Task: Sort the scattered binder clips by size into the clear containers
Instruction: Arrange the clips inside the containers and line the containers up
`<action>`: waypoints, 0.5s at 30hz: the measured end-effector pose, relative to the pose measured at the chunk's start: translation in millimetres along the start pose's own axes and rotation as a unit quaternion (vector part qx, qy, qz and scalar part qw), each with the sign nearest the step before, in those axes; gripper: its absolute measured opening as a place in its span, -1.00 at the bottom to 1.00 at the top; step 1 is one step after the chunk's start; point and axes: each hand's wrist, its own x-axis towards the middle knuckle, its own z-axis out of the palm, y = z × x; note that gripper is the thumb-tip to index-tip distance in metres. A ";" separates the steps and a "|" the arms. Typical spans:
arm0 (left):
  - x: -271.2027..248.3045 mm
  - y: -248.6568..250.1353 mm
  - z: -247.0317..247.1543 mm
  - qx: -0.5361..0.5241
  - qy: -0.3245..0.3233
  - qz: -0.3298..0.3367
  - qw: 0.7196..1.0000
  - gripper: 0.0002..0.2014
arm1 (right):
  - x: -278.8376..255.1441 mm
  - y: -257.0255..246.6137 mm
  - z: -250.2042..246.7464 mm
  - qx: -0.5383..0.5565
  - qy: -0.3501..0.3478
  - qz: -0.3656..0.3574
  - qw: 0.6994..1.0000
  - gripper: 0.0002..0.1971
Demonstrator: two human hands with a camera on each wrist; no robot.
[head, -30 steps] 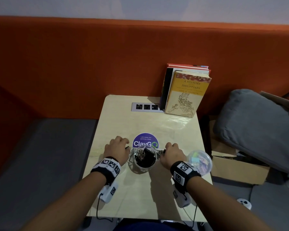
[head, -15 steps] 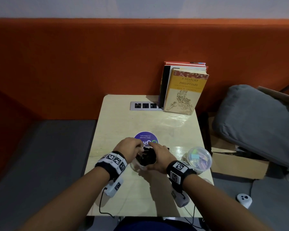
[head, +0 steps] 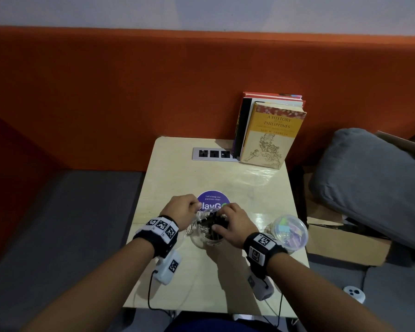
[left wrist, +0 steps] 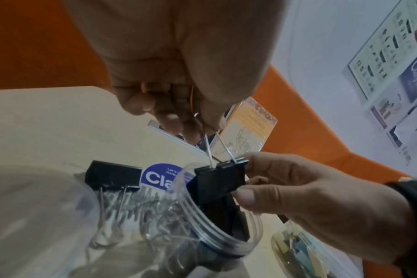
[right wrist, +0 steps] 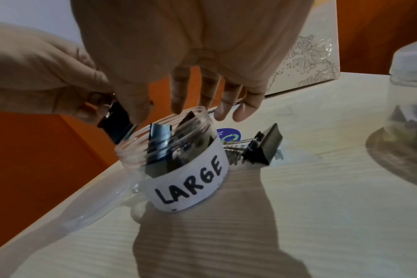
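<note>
A clear jar (head: 203,240) labelled LARGE (right wrist: 191,180) stands at the table's front middle with several black binder clips inside. Over its mouth hangs one large black binder clip (left wrist: 219,180), tilted against the rim. My left hand (head: 193,209) pinches the clip's wire handles (left wrist: 211,150). My right hand (head: 222,220) pinches the clip's black body between thumb and forefinger, its other fingers (right wrist: 226,101) spread above the jar. Another large black clip (right wrist: 264,144) lies on the table just behind the jar.
A second clear jar (head: 286,232) holding several pastel clips stands at the table's right front edge. At the back are a power strip (head: 213,154) and upright books (head: 271,133). A round purple sticker (head: 213,198) lies behind the hands.
Both hands have left the table on either side of the jar and come together over its mouth. They now hold one black clip there.
</note>
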 end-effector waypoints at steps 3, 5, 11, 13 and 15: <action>-1.3 5.7 8.5 -0.014 0.002 -0.002 1.000 -0.82 | -0.4 -5.5 -3.0 -0.010 -0.032 -0.007 0.999 -0.35; -1.5 8.2 11.5 -0.048 0.022 -0.017 0.998 -0.82 | -0.2 -9.6 -4.7 -0.006 -0.024 -0.015 1.000 -0.47; 0.1 13.9 17.1 -0.147 0.066 -0.044 0.986 -0.81 | 4.9 -8.6 -17.7 0.047 0.042 0.003 0.998 -0.92; -1.3 15.0 19.3 -0.148 0.076 -0.045 0.985 -0.79 | 4.1 -10.8 -22.1 0.082 0.057 0.015 0.995 -0.92; -1.8 13.6 22.3 -0.141 0.074 -0.046 0.986 -0.78 | 3.2 -11.6 -26.6 0.125 0.070 0.030 0.989 -0.87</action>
